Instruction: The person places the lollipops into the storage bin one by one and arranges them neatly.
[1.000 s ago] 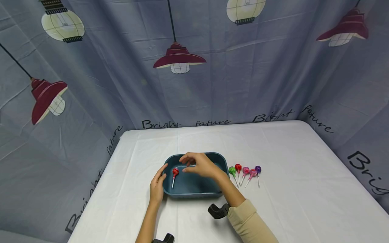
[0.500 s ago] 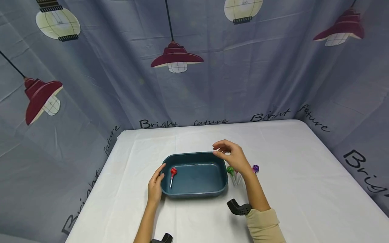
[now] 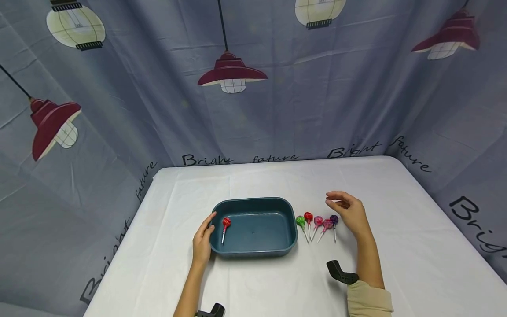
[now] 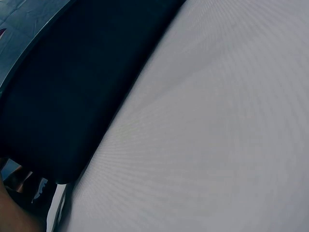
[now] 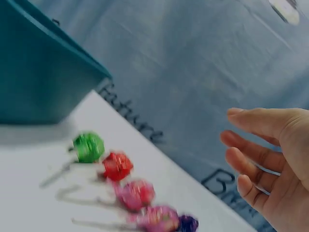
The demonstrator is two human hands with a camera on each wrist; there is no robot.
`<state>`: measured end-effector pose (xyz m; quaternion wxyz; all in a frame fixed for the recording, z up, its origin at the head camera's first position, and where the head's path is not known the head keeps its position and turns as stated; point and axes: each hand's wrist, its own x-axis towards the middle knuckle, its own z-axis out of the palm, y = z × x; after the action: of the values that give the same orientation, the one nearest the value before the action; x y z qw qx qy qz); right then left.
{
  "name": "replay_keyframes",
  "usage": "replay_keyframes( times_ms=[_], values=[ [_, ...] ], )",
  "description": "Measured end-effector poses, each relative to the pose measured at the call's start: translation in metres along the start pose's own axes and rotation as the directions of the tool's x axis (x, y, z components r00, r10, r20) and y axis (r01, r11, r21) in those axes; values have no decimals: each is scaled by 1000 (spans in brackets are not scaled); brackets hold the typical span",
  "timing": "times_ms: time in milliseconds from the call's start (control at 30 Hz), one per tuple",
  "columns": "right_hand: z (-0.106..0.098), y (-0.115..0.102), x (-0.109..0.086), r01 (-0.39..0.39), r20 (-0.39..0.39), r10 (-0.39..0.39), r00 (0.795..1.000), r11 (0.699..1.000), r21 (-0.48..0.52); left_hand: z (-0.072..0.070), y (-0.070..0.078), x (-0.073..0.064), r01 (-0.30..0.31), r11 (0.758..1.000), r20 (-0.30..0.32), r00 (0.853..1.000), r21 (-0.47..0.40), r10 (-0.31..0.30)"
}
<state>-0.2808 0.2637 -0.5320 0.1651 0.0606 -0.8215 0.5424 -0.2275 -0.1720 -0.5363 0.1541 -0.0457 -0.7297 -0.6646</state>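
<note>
My left hand [image 3: 202, 242] rests against the left end of a dark teal rectangular tray [image 3: 253, 254], fingers along its rim. Inside the tray, towards that end, lies one red lollipop [image 3: 226, 223]. To the tray's right several lollipops lie in a row on the cloth: a green lollipop [image 3: 301, 221], a red lollipop [image 3: 308, 217], two pink ones and a purple lollipop [image 3: 334, 219]. My right hand [image 3: 350, 213] hovers just right of the purple one, holding nothing, its fingers loosely bent. In the right wrist view its fingers [image 5: 256, 164] are spread apart from the thumb.
A white cloth [image 3: 261, 286] covers the table. Behind it and at both sides hangs a grey-blue curtain [image 3: 277, 110] printed with lamps and lettering. A black wrist device [image 3: 341, 273] sits on my right wrist, and another is on the left.
My right hand has moved from over the tray to the right, past the row of lollipops, uncovering them. The left hand and the red lollipop in the tray stay put.
</note>
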Motion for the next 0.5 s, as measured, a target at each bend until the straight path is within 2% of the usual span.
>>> replay_keyframes(
  times_ms=[67, 200, 333, 500],
  values=[
    [-5, 7, -3, -37, -15, 37, 999, 997, -69, 0, 0, 1, -3, 1000, 1, 1000, 1, 3],
    [-11, -7, -14, -126, -14, 126, 992, 973, -193, -2, 3, 1, 13, 1000, -1, 1000, 6, -13],
    [-15, -23, -26, -187, 44, 203, 978, 954, -233, -1, 13, 0, 16, 1000, 12, 1000, -10, -15],
    [-17, -18, -33, -205, 61, 228, 972, 944, -259, 2, 30, -4, 6, 1000, 26, 1000, -1, -6]
  ],
)
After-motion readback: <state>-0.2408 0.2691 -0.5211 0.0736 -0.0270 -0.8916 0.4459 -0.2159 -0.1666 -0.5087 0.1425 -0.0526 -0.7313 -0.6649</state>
